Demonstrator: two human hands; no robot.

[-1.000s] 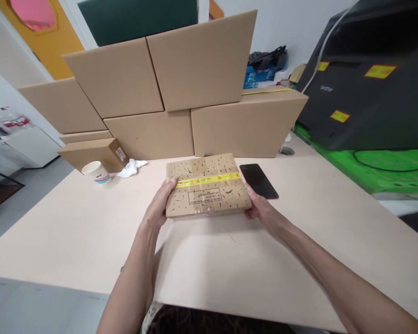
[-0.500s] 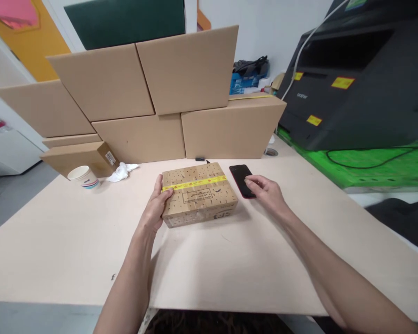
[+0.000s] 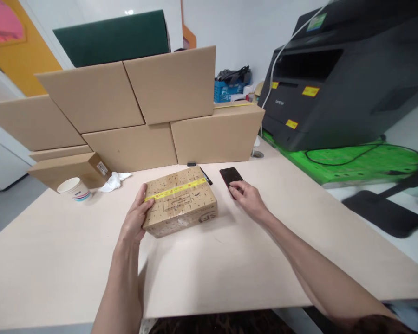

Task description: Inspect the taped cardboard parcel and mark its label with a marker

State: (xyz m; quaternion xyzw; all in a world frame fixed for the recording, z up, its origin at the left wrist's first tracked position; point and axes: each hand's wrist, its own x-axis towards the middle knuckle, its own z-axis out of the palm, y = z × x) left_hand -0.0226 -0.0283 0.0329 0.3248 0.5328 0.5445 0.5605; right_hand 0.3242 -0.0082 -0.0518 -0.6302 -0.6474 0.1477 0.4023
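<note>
Clearly, yellow tape (image 3: 176, 190) crosses the speckled brown carton (image 3: 179, 199); left grip (image 3: 135, 220) pinches its side, right grip (image 3: 248, 199) I can't tell.

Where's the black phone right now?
In the head view, the phone lies on the table, just right of the taped cardboard box, with the big dark printer farther right.

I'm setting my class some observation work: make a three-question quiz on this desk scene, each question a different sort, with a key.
1. True or false: the left hand grips the speckled brown cardboard box.
2. What flat object lies partly under the right hand?
3. Fill the gap: in the picture, the round white cup stands just left of a crumpled white ____.

Key: 1. True. 2. A rectangular black phone. 3. Tissue.
</note>
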